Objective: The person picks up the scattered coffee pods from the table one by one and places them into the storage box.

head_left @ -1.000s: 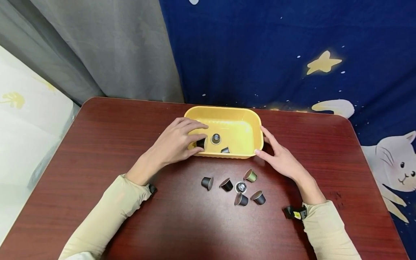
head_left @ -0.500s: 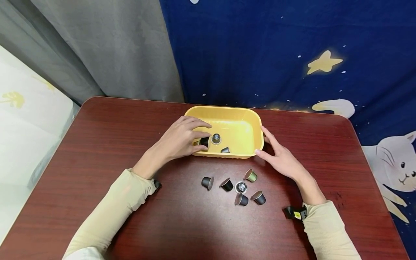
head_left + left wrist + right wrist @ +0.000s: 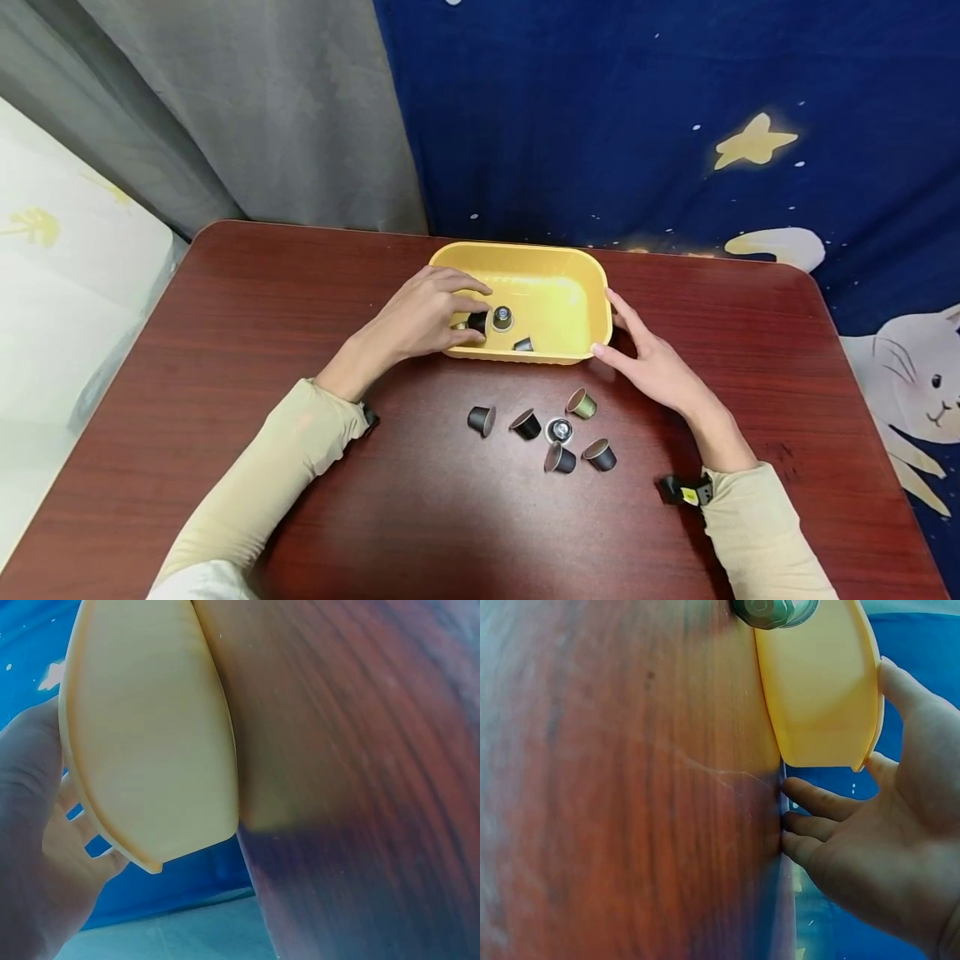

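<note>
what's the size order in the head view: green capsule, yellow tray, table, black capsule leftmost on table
1. Table
2. Yellow tray
3. Green capsule and black capsule: too alike to rank

Curtained indoor spot, exact kind unclear: wood-grain table (image 3: 435, 525), grey curtain (image 3: 322, 125), blue drape (image 3: 570, 133), printed star (image 3: 755, 142).

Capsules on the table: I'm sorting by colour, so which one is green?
The green capsule is the one at the far right of the loose group, closest to the yellow tub; the other five look dark or silvery.
</note>
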### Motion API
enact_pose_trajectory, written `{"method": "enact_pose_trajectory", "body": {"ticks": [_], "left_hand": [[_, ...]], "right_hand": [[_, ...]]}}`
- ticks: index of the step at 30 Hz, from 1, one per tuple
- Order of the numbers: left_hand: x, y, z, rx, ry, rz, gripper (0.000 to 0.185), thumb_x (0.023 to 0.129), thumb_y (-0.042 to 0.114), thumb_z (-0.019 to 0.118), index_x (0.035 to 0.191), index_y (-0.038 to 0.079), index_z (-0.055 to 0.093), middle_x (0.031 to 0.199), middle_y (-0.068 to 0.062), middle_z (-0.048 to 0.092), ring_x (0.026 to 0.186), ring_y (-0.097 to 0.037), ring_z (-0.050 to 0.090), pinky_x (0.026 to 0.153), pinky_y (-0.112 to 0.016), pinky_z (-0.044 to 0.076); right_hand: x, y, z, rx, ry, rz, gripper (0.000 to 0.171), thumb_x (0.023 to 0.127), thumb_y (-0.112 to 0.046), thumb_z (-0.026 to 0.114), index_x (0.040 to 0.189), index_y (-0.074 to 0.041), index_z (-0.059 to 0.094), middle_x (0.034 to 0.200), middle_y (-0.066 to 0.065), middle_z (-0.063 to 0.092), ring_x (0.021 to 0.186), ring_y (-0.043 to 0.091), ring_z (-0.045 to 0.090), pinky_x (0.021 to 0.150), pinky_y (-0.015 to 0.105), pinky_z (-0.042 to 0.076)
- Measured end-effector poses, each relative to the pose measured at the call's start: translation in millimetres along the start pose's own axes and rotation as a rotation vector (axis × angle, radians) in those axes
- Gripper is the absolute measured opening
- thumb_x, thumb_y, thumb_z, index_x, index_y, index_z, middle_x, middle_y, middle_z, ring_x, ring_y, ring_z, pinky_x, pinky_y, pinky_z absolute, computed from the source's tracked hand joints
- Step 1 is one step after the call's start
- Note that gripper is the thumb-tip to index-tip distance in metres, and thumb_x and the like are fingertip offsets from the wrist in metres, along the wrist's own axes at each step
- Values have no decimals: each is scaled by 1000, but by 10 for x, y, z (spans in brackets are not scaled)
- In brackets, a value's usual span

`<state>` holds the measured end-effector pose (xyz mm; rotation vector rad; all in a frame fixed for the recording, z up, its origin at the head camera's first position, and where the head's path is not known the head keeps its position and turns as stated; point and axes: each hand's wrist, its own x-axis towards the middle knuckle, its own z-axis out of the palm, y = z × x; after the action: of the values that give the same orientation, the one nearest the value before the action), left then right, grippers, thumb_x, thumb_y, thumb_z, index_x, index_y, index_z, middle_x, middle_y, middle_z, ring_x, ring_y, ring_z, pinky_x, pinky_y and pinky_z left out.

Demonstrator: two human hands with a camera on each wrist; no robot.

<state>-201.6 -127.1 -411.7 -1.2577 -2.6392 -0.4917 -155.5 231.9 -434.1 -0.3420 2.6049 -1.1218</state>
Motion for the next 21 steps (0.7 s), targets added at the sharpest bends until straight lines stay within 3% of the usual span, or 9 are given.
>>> {"method": "enact_pose_trajectory", "body": {"ticks": [21], "left_hand": [[40,-15,36,-17,-54,-41,41,80,41,82,114,21,77,127,4,66,125,-21,53,109,-44,31]], "right_hand": [[4,35,12,-10,15,-3,80,94,-50,63,155,-51,10,144,2,49,138,28,40,107,62,30]]}}
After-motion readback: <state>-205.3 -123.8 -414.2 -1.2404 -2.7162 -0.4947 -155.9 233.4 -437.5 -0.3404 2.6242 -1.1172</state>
